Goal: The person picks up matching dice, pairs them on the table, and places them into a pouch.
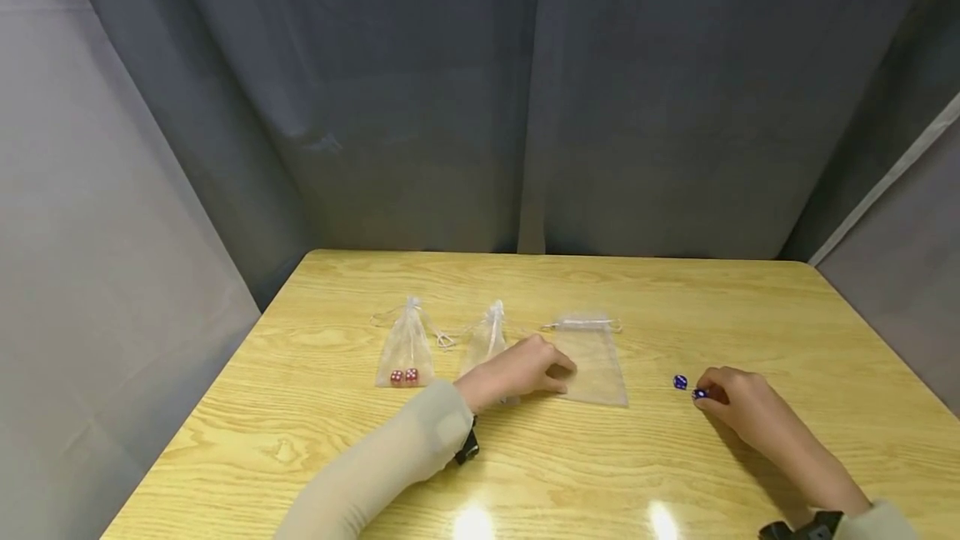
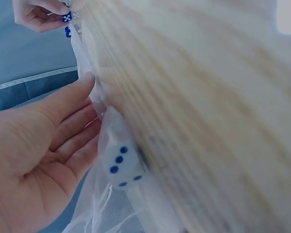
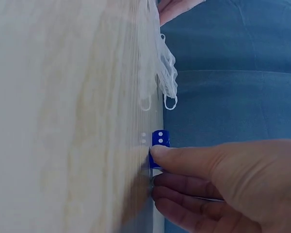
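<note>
Thumb and fingertips of my right hand pinch a blue die at the tabletop, right of the bags. Just left of it lies a second blue die with white pips. My left hand reaches across the middle bag, its fingertips at the left side of a flat sheer drawstring bag. The left wrist view shows those fingers loosely extended along the sheer fabric. Below them, a white die with blue pips sits inside the middle bag, which my left forearm partly covers in the head view.
On the left stands a gathered sheer bag with two red dice in its bottom. Loose drawstrings lie between the bags. The wooden table is bordered by dark curtains behind and pale fabric at the sides.
</note>
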Tool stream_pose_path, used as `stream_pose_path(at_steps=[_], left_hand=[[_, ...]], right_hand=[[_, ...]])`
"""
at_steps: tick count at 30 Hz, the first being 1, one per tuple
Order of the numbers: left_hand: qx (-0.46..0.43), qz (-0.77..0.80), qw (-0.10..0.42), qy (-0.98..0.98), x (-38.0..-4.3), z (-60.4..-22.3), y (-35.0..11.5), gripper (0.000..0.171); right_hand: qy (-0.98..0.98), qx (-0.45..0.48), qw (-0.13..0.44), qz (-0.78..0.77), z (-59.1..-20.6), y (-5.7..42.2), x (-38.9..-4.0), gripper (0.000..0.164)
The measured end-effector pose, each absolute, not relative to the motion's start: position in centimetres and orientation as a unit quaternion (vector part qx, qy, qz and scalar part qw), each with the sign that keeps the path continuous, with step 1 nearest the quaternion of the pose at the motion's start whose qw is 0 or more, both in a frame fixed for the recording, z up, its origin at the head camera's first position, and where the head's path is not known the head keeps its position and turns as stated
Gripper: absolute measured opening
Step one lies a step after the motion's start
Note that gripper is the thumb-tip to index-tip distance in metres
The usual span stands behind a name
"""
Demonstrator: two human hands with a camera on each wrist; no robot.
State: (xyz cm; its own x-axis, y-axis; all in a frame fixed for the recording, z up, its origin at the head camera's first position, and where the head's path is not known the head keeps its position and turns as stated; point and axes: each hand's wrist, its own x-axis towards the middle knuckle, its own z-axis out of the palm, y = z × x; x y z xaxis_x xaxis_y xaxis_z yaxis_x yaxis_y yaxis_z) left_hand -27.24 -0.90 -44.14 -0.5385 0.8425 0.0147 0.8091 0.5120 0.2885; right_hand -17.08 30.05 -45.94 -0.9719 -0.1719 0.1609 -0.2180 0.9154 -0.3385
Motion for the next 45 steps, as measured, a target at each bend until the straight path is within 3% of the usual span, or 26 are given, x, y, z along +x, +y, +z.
stream_pose_path(at_steps=[8, 15, 20, 34, 45], left_hand=[[0.472, 0.134, 0.066, 0.869, -27.3, -44.0, -1.2, 0.037], [0.467, 0.142, 0.073, 0.87, -27.4, -44.3, -1.2, 0.037], [0.464, 0.148, 0.076, 0.87, -27.5, -44.4, -1.2, 0.037], [0.463, 0.15, 0.075, 0.87, -27.7, -44.1, -1.6, 0.037], [0.463, 0.147, 0.076, 0.871, -27.5, -44.0, -1.4, 0.037]], right_hand=[[-0.974, 0.086, 0.084, 0.194, -45.9, 30.1, -16.6, 0.007], [-0.945, 0.084, 0.217, 0.23, -45.9, 29.8, -15.6, 0.013], [-0.917, 0.067, 0.265, 0.289, -45.4, 29.3, -14.6, 0.016], [-0.893, 0.0, 0.195, 0.406, -43.8, 28.5, -11.7, 0.02], [-0.889, 0.044, 0.211, 0.404, -44.0, 26.6, -11.6, 0.016]])
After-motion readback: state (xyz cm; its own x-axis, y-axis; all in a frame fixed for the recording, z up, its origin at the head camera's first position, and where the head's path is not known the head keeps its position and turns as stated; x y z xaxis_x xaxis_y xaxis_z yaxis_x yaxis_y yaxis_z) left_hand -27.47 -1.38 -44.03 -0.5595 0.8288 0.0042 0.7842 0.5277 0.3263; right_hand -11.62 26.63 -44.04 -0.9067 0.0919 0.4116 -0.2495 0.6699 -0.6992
